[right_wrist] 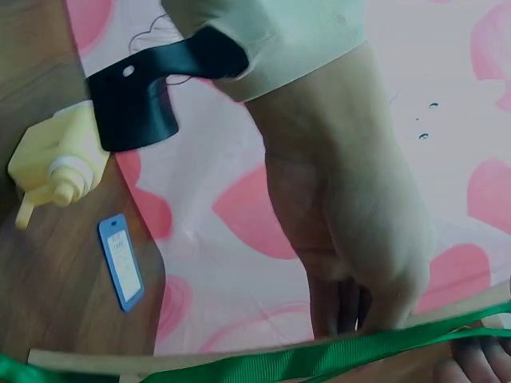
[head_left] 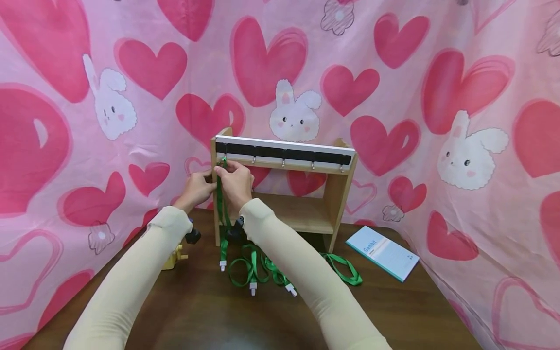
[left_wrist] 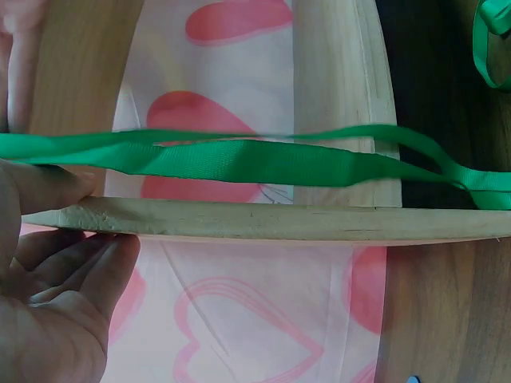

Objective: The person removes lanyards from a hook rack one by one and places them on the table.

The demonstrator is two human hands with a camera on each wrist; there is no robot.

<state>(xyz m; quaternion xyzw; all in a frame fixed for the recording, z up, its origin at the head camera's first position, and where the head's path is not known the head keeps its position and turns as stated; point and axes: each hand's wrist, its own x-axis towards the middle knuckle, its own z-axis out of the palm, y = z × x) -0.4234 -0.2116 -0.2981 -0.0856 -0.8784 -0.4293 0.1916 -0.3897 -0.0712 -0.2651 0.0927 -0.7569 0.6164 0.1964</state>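
Note:
A green lanyard (left_wrist: 239, 162) hangs down the left front of a small wooden shelf (head_left: 302, 209), its top at the leftmost hook and its white clip (head_left: 222, 265) low by the tabletop. My right hand (head_left: 236, 183) pinches the lanyard just below that hook. My left hand (head_left: 199, 188) grips the shelf's left side panel (left_wrist: 239, 222), thumb on the inner face and fingers around the outside. In the right wrist view the left hand (right_wrist: 351, 199) shows from behind, beyond the lanyard.
Several metal hooks (head_left: 283, 162) line the black strip (head_left: 297, 154) on the shelf top. More green lanyards (head_left: 345, 272) lie on the brown table (head_left: 210, 316). A white-and-blue notebook (head_left: 382, 253) lies at right. A yellow bottle (right_wrist: 60, 155) and a blue tag (right_wrist: 121, 262) sit at left.

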